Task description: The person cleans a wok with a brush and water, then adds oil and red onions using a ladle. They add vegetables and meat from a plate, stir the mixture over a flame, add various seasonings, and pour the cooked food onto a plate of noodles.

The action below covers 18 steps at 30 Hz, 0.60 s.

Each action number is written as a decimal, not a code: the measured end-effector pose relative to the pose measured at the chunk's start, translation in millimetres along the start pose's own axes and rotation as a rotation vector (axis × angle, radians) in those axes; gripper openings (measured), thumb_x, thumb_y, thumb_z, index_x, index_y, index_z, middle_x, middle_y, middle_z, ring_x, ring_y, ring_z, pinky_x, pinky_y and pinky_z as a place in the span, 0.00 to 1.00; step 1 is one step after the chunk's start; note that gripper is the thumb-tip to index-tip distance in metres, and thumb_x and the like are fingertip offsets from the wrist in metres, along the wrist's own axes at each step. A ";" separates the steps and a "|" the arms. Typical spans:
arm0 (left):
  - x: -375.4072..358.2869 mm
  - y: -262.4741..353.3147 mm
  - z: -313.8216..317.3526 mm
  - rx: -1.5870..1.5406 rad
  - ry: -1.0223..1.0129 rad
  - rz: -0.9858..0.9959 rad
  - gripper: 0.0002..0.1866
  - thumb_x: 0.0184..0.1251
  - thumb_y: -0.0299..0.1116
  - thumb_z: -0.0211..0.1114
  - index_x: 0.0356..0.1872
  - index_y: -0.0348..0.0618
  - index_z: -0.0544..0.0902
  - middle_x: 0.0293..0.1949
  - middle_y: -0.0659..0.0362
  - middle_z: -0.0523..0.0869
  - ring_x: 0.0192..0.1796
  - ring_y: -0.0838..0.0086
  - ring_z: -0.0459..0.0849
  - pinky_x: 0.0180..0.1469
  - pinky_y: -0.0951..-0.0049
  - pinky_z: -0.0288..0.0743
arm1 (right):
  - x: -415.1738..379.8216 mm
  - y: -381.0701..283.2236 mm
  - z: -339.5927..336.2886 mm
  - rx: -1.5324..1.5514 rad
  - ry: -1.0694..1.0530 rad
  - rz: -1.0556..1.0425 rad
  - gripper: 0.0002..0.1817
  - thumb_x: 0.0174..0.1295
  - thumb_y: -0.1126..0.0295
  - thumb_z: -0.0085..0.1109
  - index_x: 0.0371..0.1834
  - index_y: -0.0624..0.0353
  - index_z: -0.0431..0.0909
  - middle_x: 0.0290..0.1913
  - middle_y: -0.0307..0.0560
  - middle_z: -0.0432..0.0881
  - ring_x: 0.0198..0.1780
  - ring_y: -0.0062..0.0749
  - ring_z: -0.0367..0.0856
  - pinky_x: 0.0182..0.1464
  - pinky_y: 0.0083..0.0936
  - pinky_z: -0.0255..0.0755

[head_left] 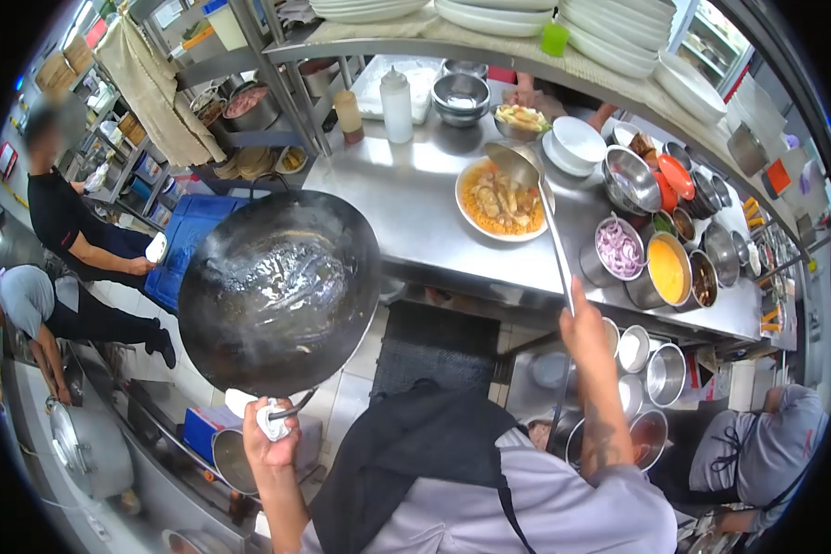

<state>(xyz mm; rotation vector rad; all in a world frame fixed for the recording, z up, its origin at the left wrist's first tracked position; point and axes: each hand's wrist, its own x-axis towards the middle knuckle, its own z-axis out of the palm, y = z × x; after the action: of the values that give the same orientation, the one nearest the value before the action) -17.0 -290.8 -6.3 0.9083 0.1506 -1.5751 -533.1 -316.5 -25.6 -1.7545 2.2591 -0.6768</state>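
My left hand (272, 441) is wrapped round the handle of a big black wok (277, 286), with a white cloth (273, 420) between palm and handle. The wok's inside is wet and shiny, with a few scraps stuck to it. My right hand (584, 323) grips the long handle of a metal ladle (515, 164). Its bowl hangs over the far rim of a white plate (466, 214). Orange noodles or rice (489, 222) fill that plate, topped with pale, sauced pieces.
On the steel counter (415, 203) stand a squeeze bottle (396, 106), metal bowls (460, 95), sliced purple onions (619, 249) and a pot of yellow liquid (667, 268). Stacked plates (619, 32) fill the shelf above. Co-workers stand at left (74, 217) and lower right (757, 448); another's hand shows behind the counter.
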 end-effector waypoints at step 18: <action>13.0 -24.5 0.7 -0.098 -0.133 -0.092 0.08 0.64 0.32 0.60 0.27 0.41 0.78 0.27 0.53 0.80 0.33 0.65 0.80 0.26 0.66 0.75 | 7.5 -52.9 38.1 1.476 -0.961 0.295 0.33 0.61 0.77 0.57 0.71 0.55 0.59 0.24 0.40 0.70 0.12 0.19 0.65 0.15 0.18 0.59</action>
<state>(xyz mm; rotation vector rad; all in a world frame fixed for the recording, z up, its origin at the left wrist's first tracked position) -38.3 -295.5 -23.5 0.7268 0.1763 -1.6927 -473.4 -342.5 -33.2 -0.6551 0.7866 -0.8033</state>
